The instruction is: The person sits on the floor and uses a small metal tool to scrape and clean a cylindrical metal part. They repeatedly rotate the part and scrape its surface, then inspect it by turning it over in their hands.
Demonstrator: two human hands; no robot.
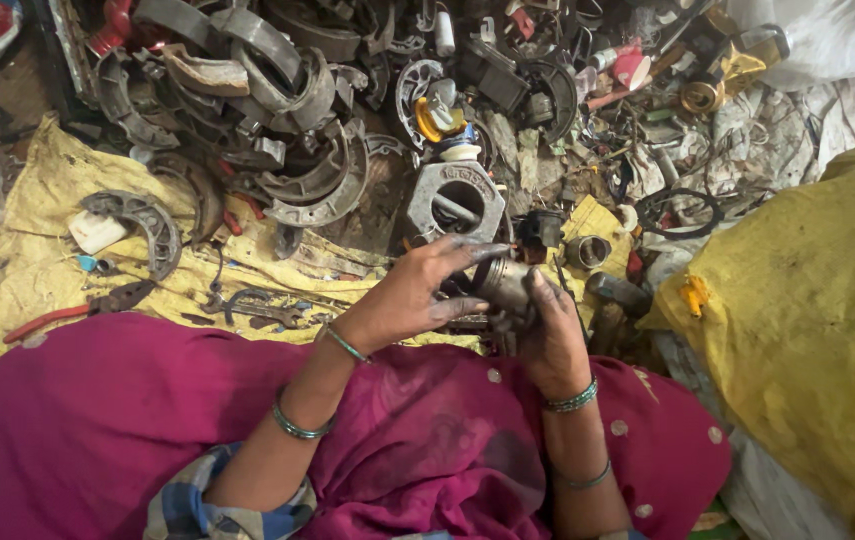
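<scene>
Yellow sacking [37,250], stained and creased, covers the floor in front of me; no worktop, everything lies at ground level. A second yellow sack [807,320], full and bulging, stands to my right. Magenta cloth [97,420] spreads over my lap at the near edge.

On the ground:
- Heap of curved grey brake shoes [287,130], piled loosely at the far side.
- One brake shoe [142,225] lying alone on the sacking, to my left.
- Pliers [77,308] with red handles, flat on the sacking, near the lap cloth.
- Spanner [262,308], flat, just right of the pliers.
- Square metal block [422,205] with a round bore, just beyond my hands.
- Short metal ring [587,251], beside the block, on the right.
- Small mixed scrap and wires [647,130], far right.

In hand:
- Metal cylinder [503,283], dull grey, held above the ground between both hands, just ahead of my lap. Its long axis runs roughly left to right, tilted a little, the left end toward my left palm.
- Right hand [547,335]: fingers curled about the cylinder from below and behind, thumb pressed on top.
- Left hand [417,290]: fingers [472,250] spread wide and greasy, thumb touching the cylinder's left end; not closed round it.
</scene>
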